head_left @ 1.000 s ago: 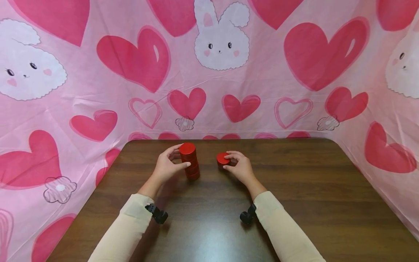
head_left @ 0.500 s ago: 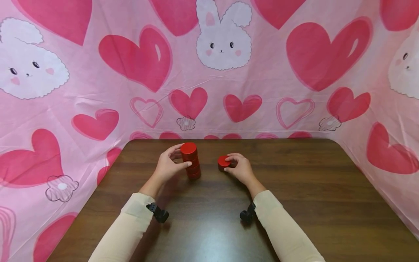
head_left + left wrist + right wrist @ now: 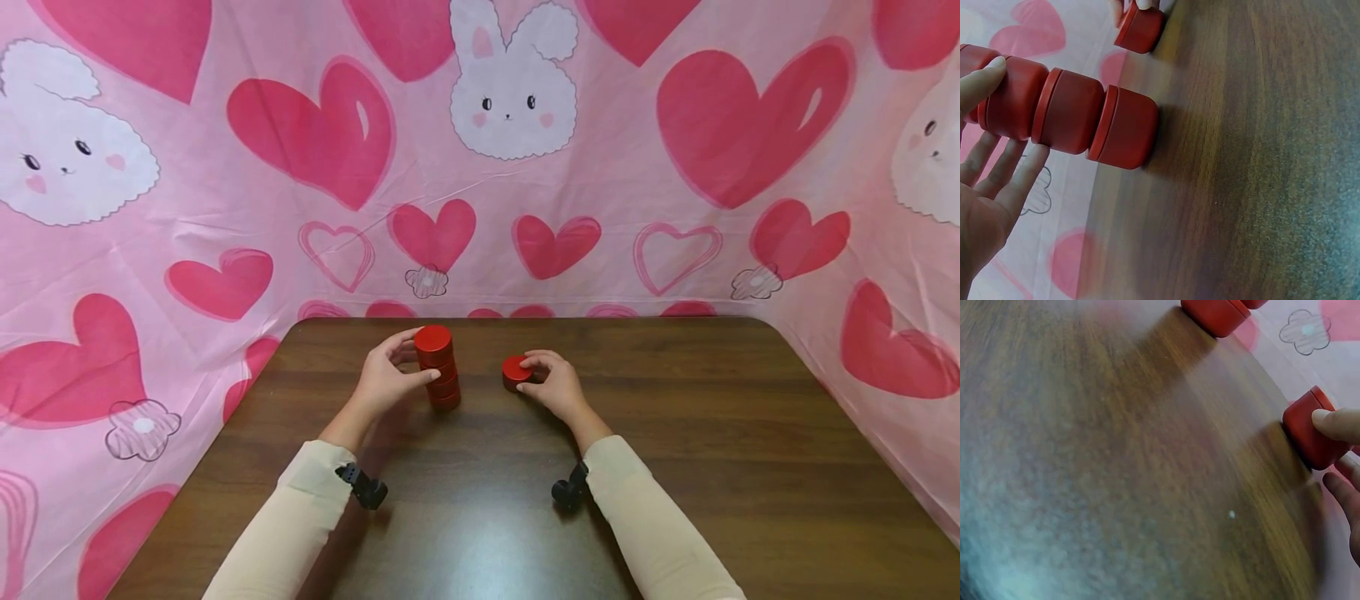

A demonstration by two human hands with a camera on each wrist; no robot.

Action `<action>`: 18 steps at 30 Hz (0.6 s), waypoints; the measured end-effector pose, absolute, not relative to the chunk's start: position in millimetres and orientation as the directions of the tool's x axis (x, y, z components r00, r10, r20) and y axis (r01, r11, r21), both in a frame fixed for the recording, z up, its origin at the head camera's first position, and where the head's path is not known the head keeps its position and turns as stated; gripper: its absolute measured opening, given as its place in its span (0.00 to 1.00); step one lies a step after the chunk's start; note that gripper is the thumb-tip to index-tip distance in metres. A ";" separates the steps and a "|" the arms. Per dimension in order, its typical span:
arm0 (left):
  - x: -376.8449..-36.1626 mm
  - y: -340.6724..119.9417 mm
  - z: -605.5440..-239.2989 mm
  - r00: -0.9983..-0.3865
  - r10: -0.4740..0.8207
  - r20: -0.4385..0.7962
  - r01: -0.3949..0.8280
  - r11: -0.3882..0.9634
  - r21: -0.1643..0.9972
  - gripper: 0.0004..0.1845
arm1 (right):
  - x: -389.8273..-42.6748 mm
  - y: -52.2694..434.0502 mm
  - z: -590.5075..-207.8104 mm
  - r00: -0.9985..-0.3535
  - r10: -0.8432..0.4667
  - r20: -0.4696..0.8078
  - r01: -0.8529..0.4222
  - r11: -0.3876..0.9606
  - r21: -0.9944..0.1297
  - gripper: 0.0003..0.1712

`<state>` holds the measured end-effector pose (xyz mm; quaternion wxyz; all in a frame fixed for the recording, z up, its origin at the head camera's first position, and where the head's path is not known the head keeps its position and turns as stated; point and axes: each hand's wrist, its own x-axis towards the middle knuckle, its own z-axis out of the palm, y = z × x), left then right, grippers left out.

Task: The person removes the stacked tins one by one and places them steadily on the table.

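Several small red round lidded tins stand in an upright stack on the table, left of the middle. My left hand holds the stack from its left side, thumb in front and fingers behind; the left wrist view shows the thumb on an upper tin and fingertips against the tins' sides. To the right, a single red tin sits upright on the table, apart from the stack. My right hand pinches it between thumb and fingers, as the right wrist view shows on the tin.
The brown wood-grain table has a far edge just behind the tins. A pink cloth with hearts and rabbits hangs behind it and at the sides. A small black camera sits on each wrist.
The single tin in my right hand has come slightly down and nearer, and a little to the right. My left hand and the stack have stayed nearly still.
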<state>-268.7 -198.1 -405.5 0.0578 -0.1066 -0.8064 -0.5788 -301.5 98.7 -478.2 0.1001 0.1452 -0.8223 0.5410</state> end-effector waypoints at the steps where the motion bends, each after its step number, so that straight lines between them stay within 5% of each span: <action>1: -268.8 -198.1 -405.5 -0.971 0.105 0.215 0.237 0.306 0.922 0.39 | -301.6 99.1 -477.8 -0.939 -0.128 0.319 -0.344 0.369 -0.863 0.18; 18: -267.3 -198.0 -406.2 -0.974 0.098 0.202 0.223 0.303 0.927 0.38 | -301.7 97.5 -455.4 -0.920 -0.110 0.375 -0.387 0.396 -0.833 0.19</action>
